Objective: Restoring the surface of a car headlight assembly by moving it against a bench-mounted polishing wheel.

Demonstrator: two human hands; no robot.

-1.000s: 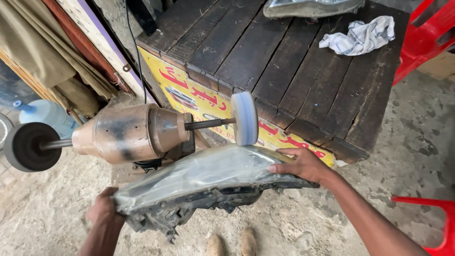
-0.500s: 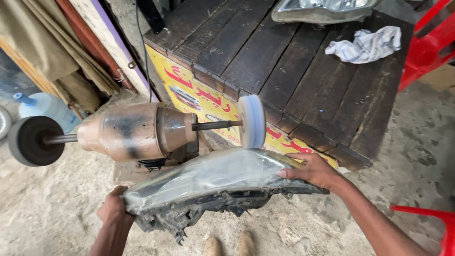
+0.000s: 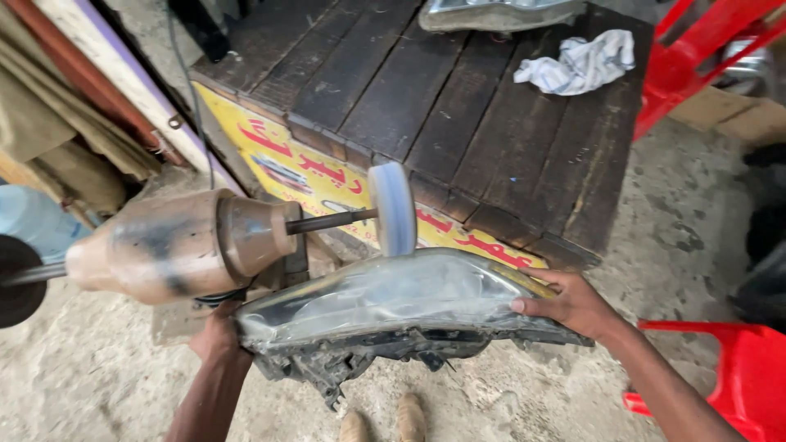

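I hold a car headlight point(image 3: 393, 307) level in front of me, its cloudy clear lens facing up and its black housing below. My left hand point(image 3: 217, 336) grips its left end and my right hand point(image 3: 569, 303) grips its right end. A white buffing wheel point(image 3: 393, 209) on a dark shaft meets the top of the lens near its middle. The shaft comes out of a dusty brown bench motor point(image 3: 176, 245) at the left, just above my left hand. A dark wheel point(image 3: 15, 278) sits on the motor's other end.
A dark wooden plank table point(image 3: 458, 106) with a yellow painted front stands behind the motor, with a crumpled white rag point(image 3: 581, 61) and another headlight point(image 3: 499, 12) on it. Red plastic chairs point(image 3: 737, 376) stand at the right. A sandy concrete floor point(image 3: 82, 385) lies below.
The headlight has come up closer under the buffing wheel, so the lens now meets the wheel's rim. Both hands keep their grip on its ends.
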